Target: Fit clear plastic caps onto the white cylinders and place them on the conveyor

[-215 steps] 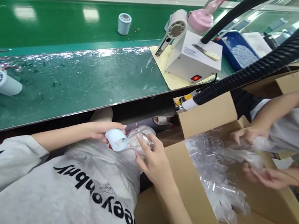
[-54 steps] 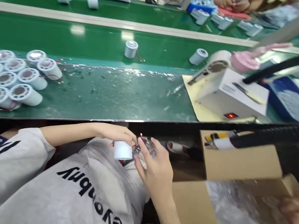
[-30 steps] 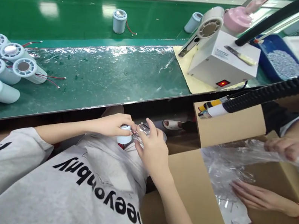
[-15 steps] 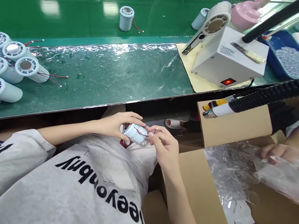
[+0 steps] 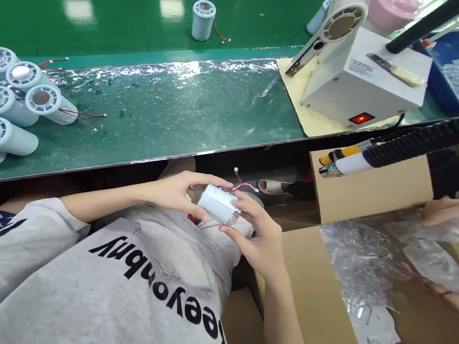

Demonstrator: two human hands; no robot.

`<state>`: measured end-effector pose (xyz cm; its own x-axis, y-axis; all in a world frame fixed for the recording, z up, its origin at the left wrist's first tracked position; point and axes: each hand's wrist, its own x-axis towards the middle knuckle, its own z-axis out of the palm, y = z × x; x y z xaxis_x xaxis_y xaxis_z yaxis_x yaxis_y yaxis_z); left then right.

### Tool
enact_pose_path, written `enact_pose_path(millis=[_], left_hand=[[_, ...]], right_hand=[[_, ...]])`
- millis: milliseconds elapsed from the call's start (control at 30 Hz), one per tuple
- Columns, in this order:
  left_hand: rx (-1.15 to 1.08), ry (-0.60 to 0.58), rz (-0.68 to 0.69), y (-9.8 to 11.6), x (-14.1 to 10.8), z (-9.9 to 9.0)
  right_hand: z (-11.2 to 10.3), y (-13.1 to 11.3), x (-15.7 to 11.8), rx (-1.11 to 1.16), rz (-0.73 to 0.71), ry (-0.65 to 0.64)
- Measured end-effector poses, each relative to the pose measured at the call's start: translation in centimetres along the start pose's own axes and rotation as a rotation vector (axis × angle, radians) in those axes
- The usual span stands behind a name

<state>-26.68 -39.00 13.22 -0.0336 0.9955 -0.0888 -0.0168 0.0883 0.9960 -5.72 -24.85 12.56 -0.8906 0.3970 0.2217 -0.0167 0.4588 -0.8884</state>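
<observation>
A light blue cylinder [image 5: 219, 204] lies on its side above my lap, in front of the bench edge. My left hand [image 5: 184, 192] grips its left end between thumb and fingers. Around the right end, the thumb and fingers of my right hand [image 5: 257, 229] close from both sides. Red and dark wires [image 5: 240, 184] with small white plugs stick up from behind the cylinder, past my right fingertips. Clear film shows at its right end.
Several blue cylinders [image 5: 4, 135] lie at the bench's left; one [image 5: 202, 22] stands farther back. A white machine [image 5: 365, 83] with a lit red switch sits right. Below it, another person's hands [image 5: 454, 212] handle clear plastic over a cardboard box [image 5: 321, 305].
My right hand has let go of the wires and moved onto the cylinder's right end. The wires now point up and away. The other person's hands have shifted.
</observation>
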Motion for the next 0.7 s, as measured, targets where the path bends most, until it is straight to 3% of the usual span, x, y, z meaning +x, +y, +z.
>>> enact_pose_path(millis=[300,567,700], left_hand=[[0.096,-0.058,0.115,0.57,-0.29,-0.21],[0.116,-0.064,0.13,0.78,-0.38,-0.34],[-0.011,-0.053,0.059,0.28,-0.35,-0.26]], right_hand=[[-0.08,-0.35,-0.2,0.267,0.221,-0.04],[0.05,-0.78,-0.12,0.415,0.353,-0.046],[0.25,-0.34,-0.21,0.492,0.384,-0.044]])
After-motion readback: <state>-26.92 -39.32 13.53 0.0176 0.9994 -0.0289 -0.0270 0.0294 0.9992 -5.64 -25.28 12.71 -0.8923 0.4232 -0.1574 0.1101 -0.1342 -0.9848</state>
